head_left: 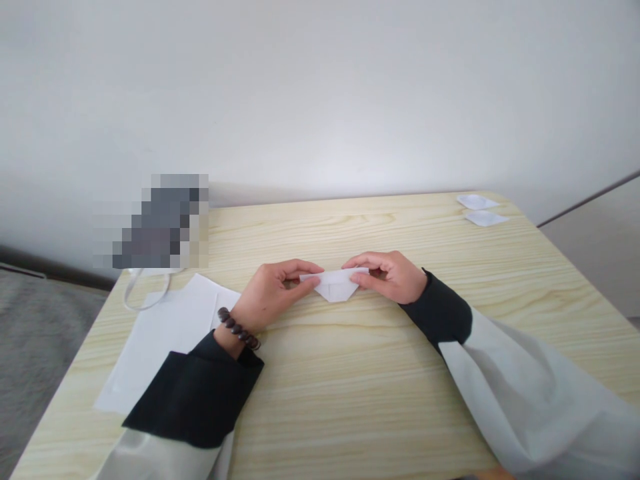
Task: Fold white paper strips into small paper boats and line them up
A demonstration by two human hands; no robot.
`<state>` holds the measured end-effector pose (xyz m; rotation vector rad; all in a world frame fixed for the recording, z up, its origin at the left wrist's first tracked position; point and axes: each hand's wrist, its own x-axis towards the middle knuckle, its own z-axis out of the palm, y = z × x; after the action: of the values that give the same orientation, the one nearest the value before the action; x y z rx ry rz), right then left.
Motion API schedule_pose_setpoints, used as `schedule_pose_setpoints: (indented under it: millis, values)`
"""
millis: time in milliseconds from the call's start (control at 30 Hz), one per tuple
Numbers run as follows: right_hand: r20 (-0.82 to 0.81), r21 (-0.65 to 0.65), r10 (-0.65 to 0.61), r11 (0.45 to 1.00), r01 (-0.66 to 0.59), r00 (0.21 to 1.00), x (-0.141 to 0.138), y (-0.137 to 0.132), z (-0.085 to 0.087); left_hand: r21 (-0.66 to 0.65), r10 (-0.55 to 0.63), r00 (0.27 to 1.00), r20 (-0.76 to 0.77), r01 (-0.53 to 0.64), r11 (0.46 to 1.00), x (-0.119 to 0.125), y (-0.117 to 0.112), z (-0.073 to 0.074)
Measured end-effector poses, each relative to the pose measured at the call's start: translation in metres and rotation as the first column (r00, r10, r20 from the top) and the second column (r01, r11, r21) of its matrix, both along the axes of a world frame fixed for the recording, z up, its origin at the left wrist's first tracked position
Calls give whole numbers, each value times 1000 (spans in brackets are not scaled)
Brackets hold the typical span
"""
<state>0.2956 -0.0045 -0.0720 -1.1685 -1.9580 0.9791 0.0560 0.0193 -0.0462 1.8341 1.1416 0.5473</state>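
Note:
A small piece of folded white paper [336, 287] is held up between my two hands, above the middle of the wooden table. It has a straight top edge, slanted sides and a narrower flat bottom, with a short crease line in its middle. My left hand [274, 291] pinches its left corner between thumb and fingers; a dark bead bracelet [239, 329] circles that wrist. On the other side, my right hand [390, 275] pinches the right corner the same way. The paper's back is hidden from view.
White paper sheets [165, 333] lie on the table [360, 400] at the left, partly under my left forearm. A pixelated dark object [157, 227] and a white loop [146, 293] are behind them. Two folded white paper pieces [486, 218] rest at the far right corner. A wall [320, 100] stands behind.

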Motion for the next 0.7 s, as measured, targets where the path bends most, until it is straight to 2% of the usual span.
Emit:
schedule_pose_setpoints:
  millis: [200,433,700]
  values:
    - [73,113,-43,993,34,996,-2,-1,6,41,32,999,-8,-31,999,1,-1,-1]
    - [94,134,-77,989,64,993,-5,-2,7,67,8,1000,-12,-7,998,4,-4,0]
    - [195,318,-53,948,-12,979,-15,-4,6,178,17,996,-88,-1,984,9,-8,1]
